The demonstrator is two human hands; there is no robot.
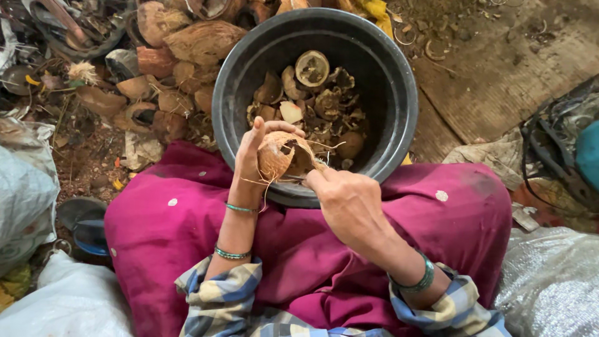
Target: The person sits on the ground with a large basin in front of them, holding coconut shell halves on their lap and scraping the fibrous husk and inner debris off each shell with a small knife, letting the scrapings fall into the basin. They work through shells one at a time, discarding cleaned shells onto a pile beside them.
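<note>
My left hand (251, 157) cups a brown, fibrous coconut shell half (279, 153) just over the near rim of a big black tub (237, 75). Loose fibres hang from the shell. My right hand (348, 201) presses against the shell's right side with fingers closed; whether they grip a tool is hidden. The tub holds several broken coconut shell pieces (324, 103) and one round cut half. Both wrists wear green bangles, and my lap is covered by magenta cloth (162, 224).
A heap of coconut husks and shells (168, 56) lies at the upper left. White and grey plastic sacks (25, 187) sit left and lower right. A dark bowl (87, 228) rests by my left knee. Worn matting (499, 68) and tangled dark scrap fill the right.
</note>
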